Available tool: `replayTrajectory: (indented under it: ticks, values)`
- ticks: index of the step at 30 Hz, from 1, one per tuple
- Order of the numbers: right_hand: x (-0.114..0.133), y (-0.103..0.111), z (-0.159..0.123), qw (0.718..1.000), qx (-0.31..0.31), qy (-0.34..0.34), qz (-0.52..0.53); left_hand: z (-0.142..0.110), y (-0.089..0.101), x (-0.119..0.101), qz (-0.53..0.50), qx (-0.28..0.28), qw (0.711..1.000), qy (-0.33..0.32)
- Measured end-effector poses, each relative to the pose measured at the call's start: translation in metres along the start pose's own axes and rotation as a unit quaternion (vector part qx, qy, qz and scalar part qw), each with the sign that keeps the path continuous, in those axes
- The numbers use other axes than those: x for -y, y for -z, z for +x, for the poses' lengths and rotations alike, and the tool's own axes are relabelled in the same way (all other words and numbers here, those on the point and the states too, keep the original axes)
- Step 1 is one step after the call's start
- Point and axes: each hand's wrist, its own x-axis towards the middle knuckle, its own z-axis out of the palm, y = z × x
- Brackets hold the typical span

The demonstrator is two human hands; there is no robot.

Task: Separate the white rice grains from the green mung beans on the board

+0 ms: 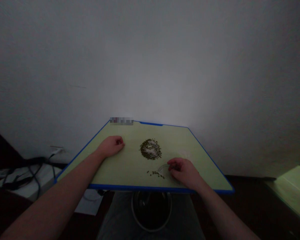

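My left hand (111,146) rests on the left part of a pale yellow-green tabletop (130,173). Its fingers are curled in, and I see nothing in them. Between my hands lies a round pile of small dark beans or seeds (150,150), with whitish grains mixed in at its middle and right. Nearer to me, several loose dark beans (156,173) are scattered beside a clear shallow round dish (163,170). My right hand (183,170) closes its curled fingers and thumb at that dish and covers its right part. Whether a bean is also pinched there is too dim to tell.
A large dark bowl with a shiny rim (152,230) sits on my lap below the table's blue front edge (110,186). A pale wall (150,66) stands behind the table. Black cables (35,170) lie at the left, and another pale surface (292,186) is at the right.
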Motion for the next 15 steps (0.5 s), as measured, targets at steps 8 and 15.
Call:
replayTrajectory:
  ticks: [8,15]
  values:
    - [0.003,-0.002,0.002,1.000,-0.005,0.012,0.004,-0.001,0.001,-0.001,0.003,0.006,1.000,0.007]
    - [0.006,-0.004,0.020,0.999,-0.018,0.033,-0.028,0.000,0.001,-0.003,0.006,0.007,1.000,0.016]
